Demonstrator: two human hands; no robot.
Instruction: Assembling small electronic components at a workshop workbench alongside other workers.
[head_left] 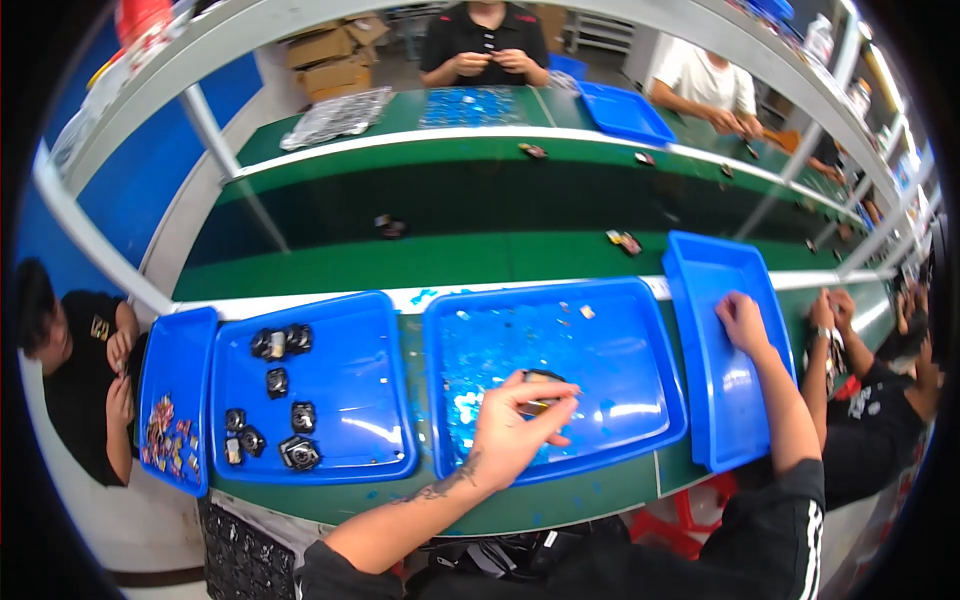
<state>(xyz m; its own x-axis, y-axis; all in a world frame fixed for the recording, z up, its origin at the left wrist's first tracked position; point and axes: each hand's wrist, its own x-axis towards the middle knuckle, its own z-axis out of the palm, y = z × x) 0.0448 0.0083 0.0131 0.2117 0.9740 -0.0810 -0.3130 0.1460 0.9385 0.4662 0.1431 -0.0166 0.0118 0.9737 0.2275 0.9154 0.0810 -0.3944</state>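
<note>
- The middle tray (625,340), blue and wide, lies on the green surface (560,515), its far edge along the white rail (400,300).
- Over the near part of the middle tray is the left hand (515,430), its forearm crossing that tray's near edge.
- The left fingers are nearly closed, pinching a small dark-and-gold part (538,407); this part is above the middle tray's floor, mostly covered by the fingers.
- Pale blue flakes (468,400) spread over the left half of the middle tray; a broad stretch of blue floor gives room between the left hand and that tray's right wall.
- Just right of the middle tray stands the narrow right tray (715,400), only a slim gap between their edges; its far end reaches beyond the middle tray's far edge.
- The right hand (742,322) is over this right tray, right of the middle tray, with the forearm passing over the right tray's outer edge. Its fingers are curled in; whether they hold anything, I cannot tell.
- Left of the middle tray, across a thin strip of surface, is a wide tray (350,395) with black parts (298,453) grouped mostly in its left half, leaving room along its right side.
- Farthest left of the middle tray, a slim tray (180,335) holds small colourful pieces (172,440) toward its near end.
- Beyond the middle tray and the rail runs a green belt (450,255), carrying a few well-separated parts (625,242).
</note>
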